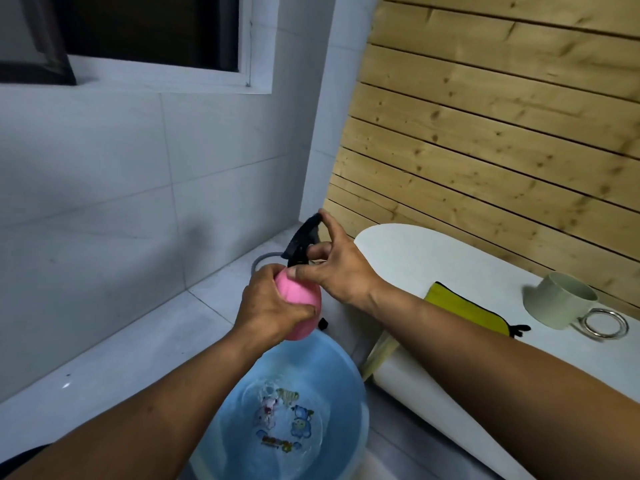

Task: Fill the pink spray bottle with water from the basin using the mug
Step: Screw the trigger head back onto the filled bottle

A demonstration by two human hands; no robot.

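Note:
I hold the pink spray bottle [300,304] in the air above the blue basin [349,372], which stands on the floor with water and a cartoon print inside. My left hand [268,306] grips the pink body from the left. My right hand [337,263] pinches the black spray head [300,242] at the bottle's neck, with one finger on its upper tip. The pale green mug [557,299] with a metal ring handle lies tipped on the white table [433,258] at the right, apart from both hands.
A yellow-green cloth [464,308] with black trim lies on the table between my right arm and the mug. A wooden slat wall backs the table. White tiled wall and floor lie to the left, with a grey hose [265,258] behind the bottle.

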